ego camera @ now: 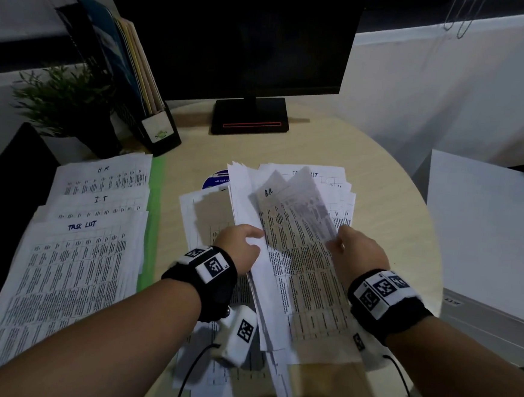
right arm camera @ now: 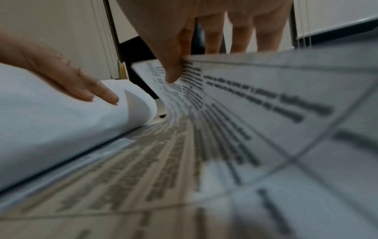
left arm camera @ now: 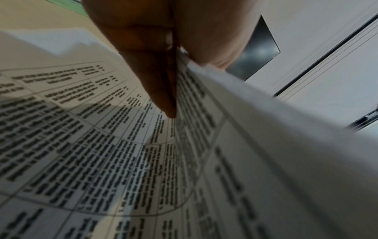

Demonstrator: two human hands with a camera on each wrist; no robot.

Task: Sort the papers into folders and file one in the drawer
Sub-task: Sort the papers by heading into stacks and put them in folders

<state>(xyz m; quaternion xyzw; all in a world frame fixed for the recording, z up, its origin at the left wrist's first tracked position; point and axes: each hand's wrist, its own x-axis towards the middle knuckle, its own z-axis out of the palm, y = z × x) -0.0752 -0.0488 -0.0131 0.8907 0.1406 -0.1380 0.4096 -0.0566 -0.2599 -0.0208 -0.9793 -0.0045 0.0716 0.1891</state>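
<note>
Papers (ego camera: 284, 256) in a loose, fanned heap at centre frame on the pale round worktop (ego camera: 381, 182), printed with dense tables. Right hand (ego camera: 358, 253) pinches one sheet headed "H.R." (ego camera: 298, 201) by its right edge, thumb on the printed face and the other fingers behind, as the right wrist view shows; the sheet is lifted off the heap and blurred. Left hand (ego camera: 239, 246) holds back a turned-over bundle of sheets (ego camera: 245, 190) on the left of the heap; the left wrist view shows thumb and fingers closed on the bundle's edge. The right wrist view shows the left hand's fingers (right arm camera: 98, 92) lying flat along the curled white backs of those sheets.

Sorted pile (ego camera: 88, 231) at left of frame, three overlapping sheets with handwritten headings "H.R.", "I.T" and "TASK LIST", lying on a green folder (ego camera: 153, 221) whose edge shows along their right side. Brown folder (ego camera: 212, 213) partly visible under the heap, left of centre.

Dark monitor (ego camera: 236, 33) at top centre, its black base with a red stripe on the worktop. Upright file holder (ego camera: 154, 121) with folders at upper left, potted plant (ego camera: 64, 101) just left of it. White cabinet (ego camera: 487, 222) at right edge. No drawer can be made out.
</note>
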